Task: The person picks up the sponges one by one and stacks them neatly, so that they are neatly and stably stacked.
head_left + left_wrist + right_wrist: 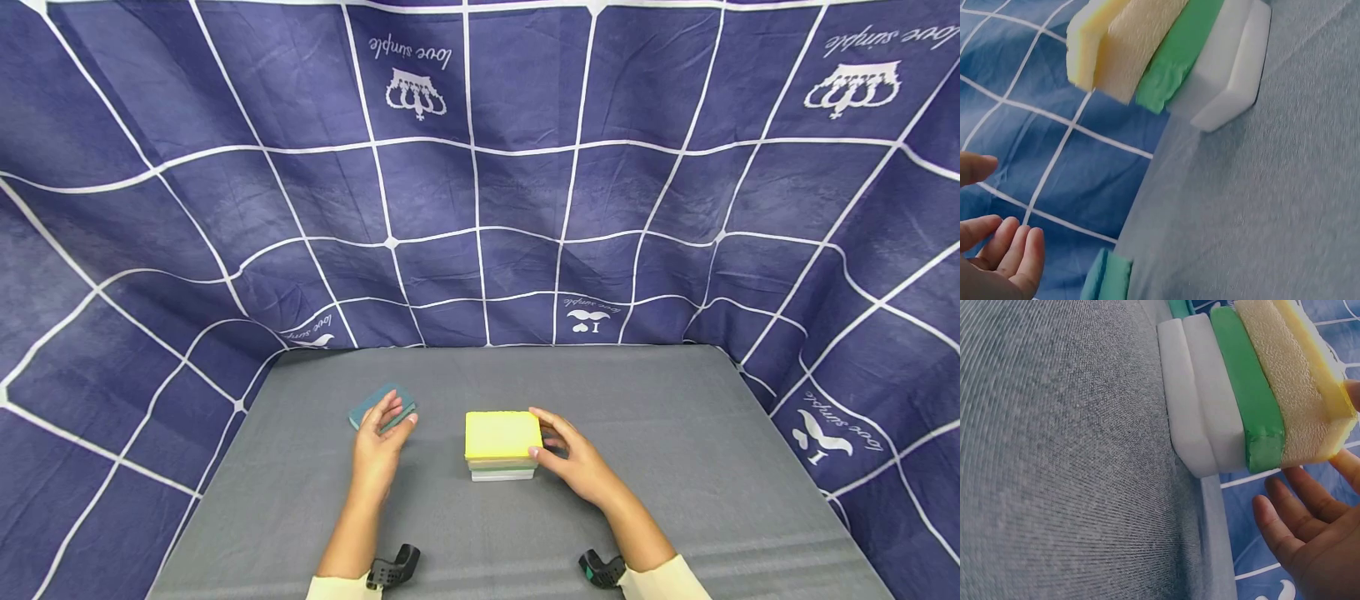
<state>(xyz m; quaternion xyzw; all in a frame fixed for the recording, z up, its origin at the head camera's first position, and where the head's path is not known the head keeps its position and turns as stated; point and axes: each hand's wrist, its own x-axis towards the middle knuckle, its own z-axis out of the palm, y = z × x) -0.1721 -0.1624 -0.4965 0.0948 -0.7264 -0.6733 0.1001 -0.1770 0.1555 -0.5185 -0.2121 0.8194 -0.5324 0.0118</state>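
Note:
A stack of sponge-like blocks stands on the grey table, with a yellow sponge (502, 435) on top. Below it lie a beige textured pad (1294, 387), a green block (1247, 381) and two white blocks (1200, 394) at the bottom. My right hand (576, 462) is at the stack's right end, thumb and index finger pinching the yellow sponge's edges while the other fingers spread beside the lower layers. My left hand (378, 450) hovers over a teal block (369, 408) left of the stack, its fingers loosely bent and nothing between them.
The grey cloth-covered table (660, 433) reaches to a blue curtain with white grid lines (525, 192), which closes off the back and both sides. Black wrist devices (395, 567) sit on both forearms.

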